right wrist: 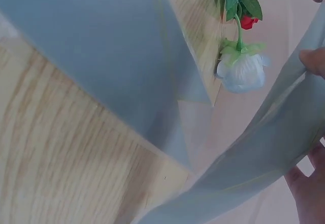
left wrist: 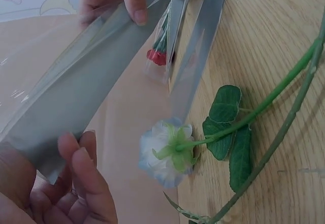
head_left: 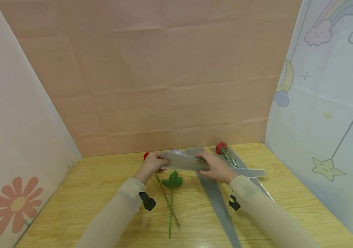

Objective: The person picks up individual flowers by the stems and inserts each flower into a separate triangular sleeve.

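My left hand (head_left: 151,165) and right hand (head_left: 215,167) hold a grey flower sleeve (head_left: 182,161) between them above the table, one at each end. In the left wrist view the sleeve (left wrist: 96,76) shows a grey side and a clear film side, and my left fingers lie at its lower end. My right thumb presses the sleeve (right wrist: 254,148) in the right wrist view. Under it lies a pale blue-white rose (left wrist: 165,150) with green leaves (head_left: 172,179). A red flower (head_left: 146,155) is partly hidden behind my left hand.
Another grey sleeve (head_left: 217,199) lies flat to the right of the stems. Farther right, a red flower (head_left: 221,147) sits inside a clear and grey sleeve. Bare stems (head_left: 167,198) cross on the wooden table (head_left: 108,193). An upright cloth panel (head_left: 164,86) stands behind.
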`<action>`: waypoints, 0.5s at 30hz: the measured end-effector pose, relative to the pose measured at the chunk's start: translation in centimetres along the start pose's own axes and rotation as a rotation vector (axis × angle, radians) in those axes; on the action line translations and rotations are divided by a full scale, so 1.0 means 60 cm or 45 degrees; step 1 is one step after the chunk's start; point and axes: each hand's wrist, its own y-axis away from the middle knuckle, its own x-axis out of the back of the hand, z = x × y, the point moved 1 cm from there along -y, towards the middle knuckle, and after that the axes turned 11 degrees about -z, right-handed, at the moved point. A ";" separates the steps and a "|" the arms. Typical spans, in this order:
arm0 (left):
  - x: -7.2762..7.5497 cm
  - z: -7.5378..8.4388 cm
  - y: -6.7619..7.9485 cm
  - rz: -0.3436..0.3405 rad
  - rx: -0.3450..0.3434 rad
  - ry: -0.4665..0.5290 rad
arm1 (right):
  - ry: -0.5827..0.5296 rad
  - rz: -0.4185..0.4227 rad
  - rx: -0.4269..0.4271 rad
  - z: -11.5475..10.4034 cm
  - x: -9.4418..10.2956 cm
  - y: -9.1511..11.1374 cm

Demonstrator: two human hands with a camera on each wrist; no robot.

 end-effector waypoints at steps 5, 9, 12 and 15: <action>0.004 -0.004 0.000 0.012 0.038 0.008 | 0.005 -0.031 -0.019 0.000 -0.001 0.000; 0.007 -0.006 0.000 0.007 0.029 0.004 | -0.012 -0.047 -0.022 -0.002 -0.001 0.000; 0.010 -0.007 0.001 0.004 0.012 0.005 | -0.023 -0.045 -0.028 -0.005 0.000 0.000; 0.014 -0.006 0.004 -0.001 0.000 0.007 | -0.020 -0.037 -0.036 -0.005 0.000 -0.001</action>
